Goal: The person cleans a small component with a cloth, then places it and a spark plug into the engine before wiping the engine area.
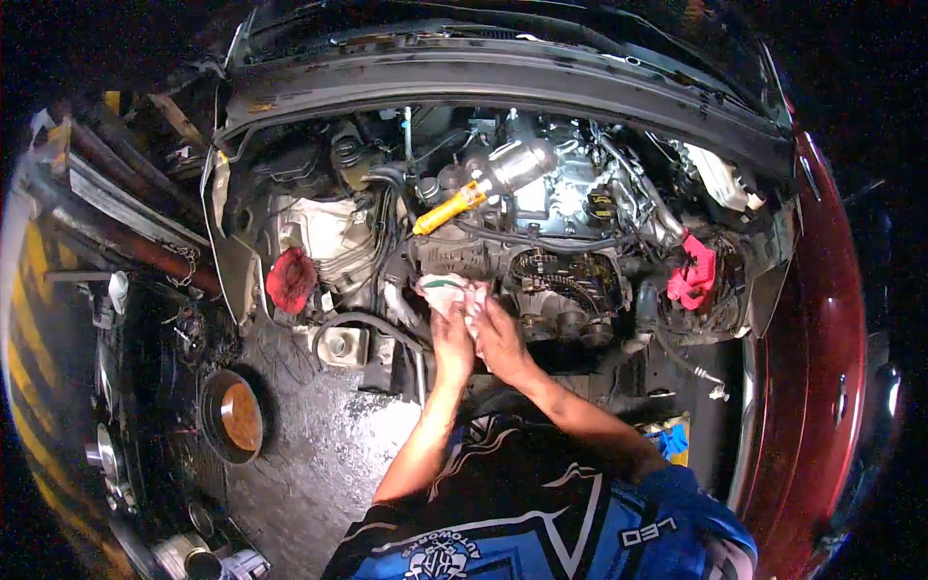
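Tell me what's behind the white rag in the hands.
Behind the white rag, held by the left hand and right hand, stands the engine with its exposed timing chain. The engine part directly behind the rag is covered.

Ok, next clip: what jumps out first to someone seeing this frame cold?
The open engine bay of a dark red car fills the upper middle. At its front edge the left hand and right hand are pressed together around a white cloth. Colour pulls the eye next: a yellow-handled tool lying across the engine, a red rag at left and a bright red rag at right.
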Motion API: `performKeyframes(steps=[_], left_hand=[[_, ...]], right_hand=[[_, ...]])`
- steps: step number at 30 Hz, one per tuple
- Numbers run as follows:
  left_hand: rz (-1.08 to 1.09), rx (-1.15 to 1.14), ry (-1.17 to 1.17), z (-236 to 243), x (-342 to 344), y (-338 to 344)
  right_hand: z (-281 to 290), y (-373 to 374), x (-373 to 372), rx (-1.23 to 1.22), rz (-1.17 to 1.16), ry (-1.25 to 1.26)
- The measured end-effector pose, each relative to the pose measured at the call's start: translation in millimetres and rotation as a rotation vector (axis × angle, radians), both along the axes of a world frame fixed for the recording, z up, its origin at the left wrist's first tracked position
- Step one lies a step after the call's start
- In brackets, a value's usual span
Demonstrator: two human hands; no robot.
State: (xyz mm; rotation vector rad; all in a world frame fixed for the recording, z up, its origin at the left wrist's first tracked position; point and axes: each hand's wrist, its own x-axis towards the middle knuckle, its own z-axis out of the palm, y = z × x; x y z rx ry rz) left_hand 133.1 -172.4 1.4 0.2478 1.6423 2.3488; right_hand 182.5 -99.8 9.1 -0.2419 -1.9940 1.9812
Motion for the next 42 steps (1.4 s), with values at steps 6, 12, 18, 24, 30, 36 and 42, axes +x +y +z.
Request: performKeyframes(steps=[6,12,18,24,30,36,42], left_hand=[[-0.198,0.322,-0.486,43,3,9],[-0.422,0.675,-0.618,15,-5,14],[-0.408,0.634,-0.549,10,-4,19],[-0.287,0.303,-0.398,20,6,16],[-0.343,0.088,-0.143,21,15,16],[-0.236,0.015,0.304,47,15,41],[-0.053,-0.166,1.131,70,-77,80]], right_hand=[[20,24,4,-0.217,-0.091,-0.242],[58,24,23,0.606,-0.396,-0.088],[74,12,31,0.863,-0.204,0.011],[73,24,30,0.873,-0.118,0.001],[43,37,43,0.630,-0.089,-0.069],[-2,56,54,0.221,-0.305,-0.012],[8,71,77,-0.333,-0.364,-0.046]])
